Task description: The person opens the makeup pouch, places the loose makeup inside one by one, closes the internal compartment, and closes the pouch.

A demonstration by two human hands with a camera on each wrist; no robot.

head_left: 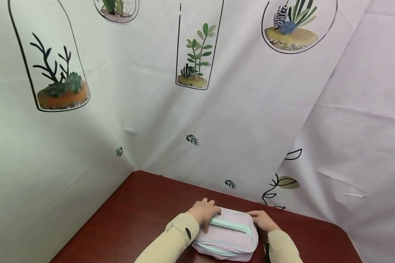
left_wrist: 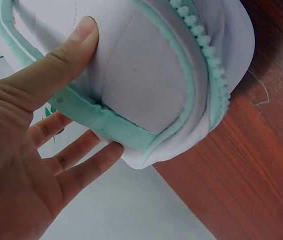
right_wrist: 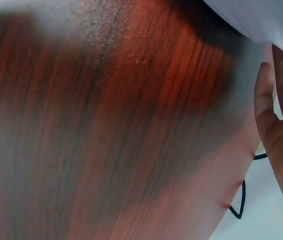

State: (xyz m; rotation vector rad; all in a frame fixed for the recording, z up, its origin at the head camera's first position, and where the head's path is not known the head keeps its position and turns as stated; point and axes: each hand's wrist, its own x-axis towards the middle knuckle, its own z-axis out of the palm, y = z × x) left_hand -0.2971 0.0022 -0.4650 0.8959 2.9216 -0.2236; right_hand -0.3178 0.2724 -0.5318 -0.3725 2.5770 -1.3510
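A soft pale lilac zip pouch (head_left: 230,239) with mint trim lies on the table near its front. Its mint carry strap (head_left: 228,224) runs across the top, and a chunky mint zipper (left_wrist: 206,50) follows its side. My left hand (head_left: 204,213) is at the pouch's left end. In the left wrist view, its thumb lies over the strap onto the top, with the other fingers spread loosely by the edge. At the far right corner, my right hand (head_left: 263,221) touches the pouch with its fingers extended; the pouch partly hides the fingertips in the right wrist view.
The dark red wood-grain table (head_left: 145,204) has rounded corners. White cloth (head_left: 151,109) printed with plants in glass jars hangs close behind its back and left edges. Beige sleeves (head_left: 171,237) cover both forearms.
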